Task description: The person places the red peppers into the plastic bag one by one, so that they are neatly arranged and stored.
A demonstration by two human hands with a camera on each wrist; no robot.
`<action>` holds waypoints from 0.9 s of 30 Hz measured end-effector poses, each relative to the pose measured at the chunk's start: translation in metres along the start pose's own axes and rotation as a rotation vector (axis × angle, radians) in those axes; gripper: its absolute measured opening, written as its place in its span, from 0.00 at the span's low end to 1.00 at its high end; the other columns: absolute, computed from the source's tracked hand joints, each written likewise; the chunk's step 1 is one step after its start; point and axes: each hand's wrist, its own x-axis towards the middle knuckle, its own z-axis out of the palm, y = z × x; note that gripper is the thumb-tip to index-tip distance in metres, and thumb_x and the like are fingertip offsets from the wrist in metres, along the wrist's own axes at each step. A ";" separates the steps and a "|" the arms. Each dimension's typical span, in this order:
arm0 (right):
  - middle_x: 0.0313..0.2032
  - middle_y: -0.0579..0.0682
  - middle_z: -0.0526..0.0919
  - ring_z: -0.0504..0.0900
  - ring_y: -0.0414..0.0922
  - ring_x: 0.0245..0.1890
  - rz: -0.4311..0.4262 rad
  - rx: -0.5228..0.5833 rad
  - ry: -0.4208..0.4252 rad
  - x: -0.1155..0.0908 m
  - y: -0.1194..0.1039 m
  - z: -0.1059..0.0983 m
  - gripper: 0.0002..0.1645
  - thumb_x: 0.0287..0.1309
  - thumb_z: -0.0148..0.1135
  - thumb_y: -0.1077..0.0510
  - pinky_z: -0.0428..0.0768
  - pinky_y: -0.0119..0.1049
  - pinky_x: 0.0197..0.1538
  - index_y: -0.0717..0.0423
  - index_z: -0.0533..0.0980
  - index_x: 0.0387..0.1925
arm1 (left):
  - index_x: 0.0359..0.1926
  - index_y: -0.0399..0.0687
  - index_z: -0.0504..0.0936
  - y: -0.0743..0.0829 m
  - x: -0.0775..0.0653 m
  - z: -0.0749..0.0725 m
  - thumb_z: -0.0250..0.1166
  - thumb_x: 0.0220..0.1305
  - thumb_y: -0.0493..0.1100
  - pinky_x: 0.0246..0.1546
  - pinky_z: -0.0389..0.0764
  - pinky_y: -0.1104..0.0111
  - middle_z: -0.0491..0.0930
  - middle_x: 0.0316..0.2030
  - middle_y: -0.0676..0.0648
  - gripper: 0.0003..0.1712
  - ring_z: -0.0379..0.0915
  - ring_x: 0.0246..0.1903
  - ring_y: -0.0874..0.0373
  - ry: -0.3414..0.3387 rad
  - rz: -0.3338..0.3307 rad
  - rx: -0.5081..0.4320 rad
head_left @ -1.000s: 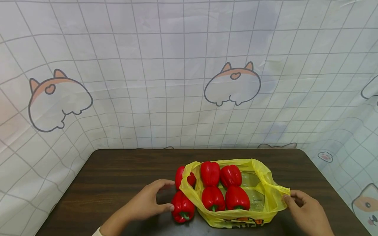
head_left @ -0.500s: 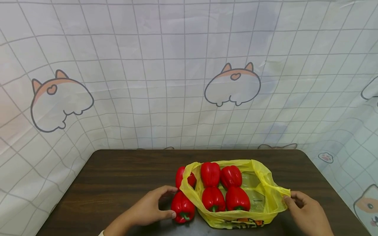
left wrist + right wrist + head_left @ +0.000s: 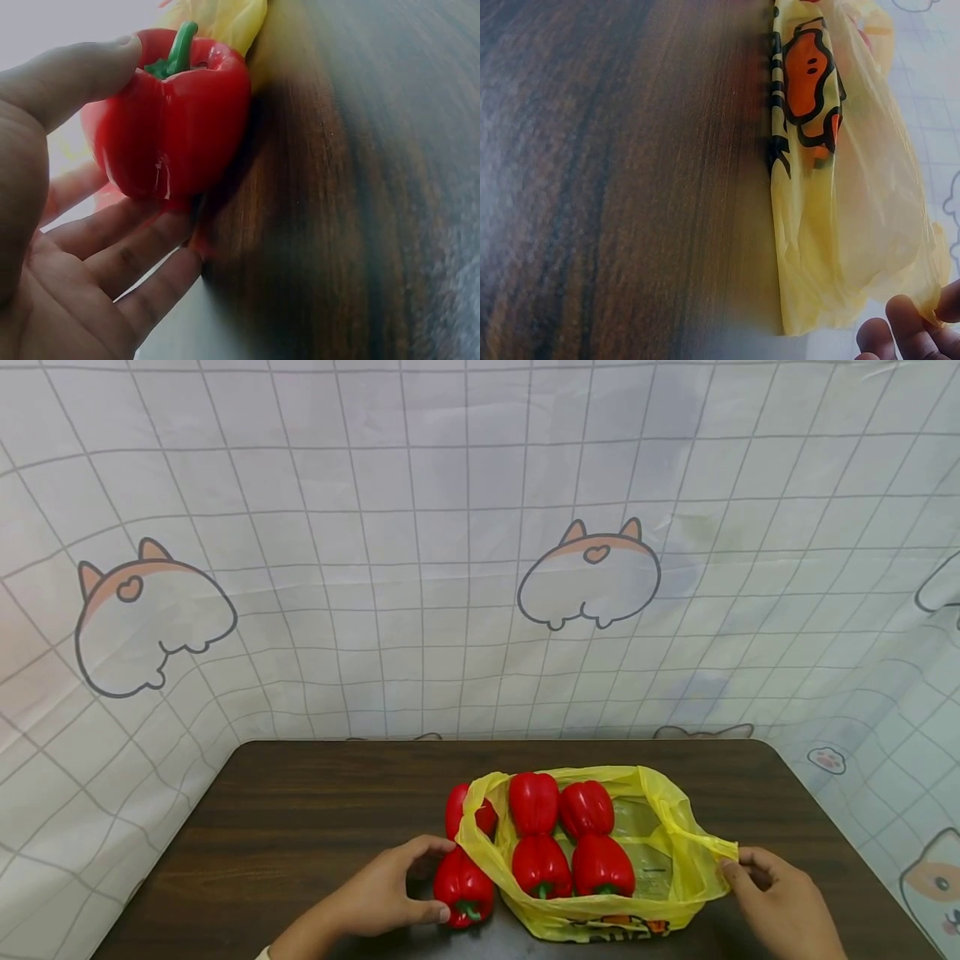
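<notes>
My left hand [image 3: 382, 893] has its thumb and fingers around a red bell pepper [image 3: 465, 887] just left of the bag. In the left wrist view, the thumb lies beside the green stem of this pepper [image 3: 176, 127], with fingers along its opposite side. On the right, my right hand [image 3: 783, 902] pinches the edge of a yellow plastic bag [image 3: 551, 922], pulling its mouth wide. Several bell peppers lie inside the bag in two rows, among them a front one [image 3: 603, 864]. Behind the gripped pepper is another bell pepper [image 3: 454, 810], partly hidden by the bag's rim.
The dark wood-grain table [image 3: 315, 793] carries the bag and peppers right of its middle. A pale gridded cloth [image 3: 420, 568] with cartoon animals rises behind the table and along both sides. Orange and black print [image 3: 808, 75] marks the bag's front.
My left hand has shifted slightly right and down, its thumb and fingers closing in on the front loose pepper. The right hand keeps its pinch on the bag, almost still.
</notes>
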 end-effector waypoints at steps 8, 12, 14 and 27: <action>0.44 0.59 0.87 0.85 0.52 0.39 0.008 0.008 -0.022 0.000 0.000 -0.001 0.38 0.75 0.51 0.36 0.83 0.48 0.36 0.69 0.75 0.59 | 0.65 0.58 0.74 -0.002 0.000 0.003 0.79 0.56 0.52 0.58 0.78 0.58 0.78 0.58 0.56 0.37 0.77 0.55 0.57 0.021 0.026 -0.028; 0.44 0.58 0.87 0.85 0.53 0.40 0.005 0.009 -0.021 0.000 -0.001 -0.001 0.37 0.75 0.52 0.37 0.84 0.48 0.36 0.68 0.75 0.59 | 0.64 0.59 0.75 -0.004 -0.002 0.003 0.80 0.55 0.52 0.58 0.79 0.58 0.78 0.57 0.56 0.37 0.78 0.54 0.56 0.041 0.049 -0.031; 0.43 0.57 0.87 0.85 0.53 0.40 -0.001 0.011 -0.017 0.000 -0.001 -0.001 0.36 0.75 0.52 0.38 0.84 0.48 0.36 0.69 0.75 0.59 | 0.64 0.58 0.76 -0.004 -0.005 0.002 0.80 0.54 0.53 0.57 0.79 0.57 0.79 0.56 0.56 0.37 0.78 0.52 0.55 0.060 0.058 -0.017; 0.43 0.55 0.87 0.85 0.52 0.40 -0.022 0.005 0.010 -0.002 -0.002 0.000 0.33 0.76 0.53 0.43 0.83 0.46 0.35 0.70 0.75 0.59 | 0.62 0.56 0.77 0.000 -0.020 -0.016 0.81 0.52 0.54 0.54 0.81 0.55 0.79 0.55 0.57 0.37 0.78 0.50 0.56 0.178 0.059 0.053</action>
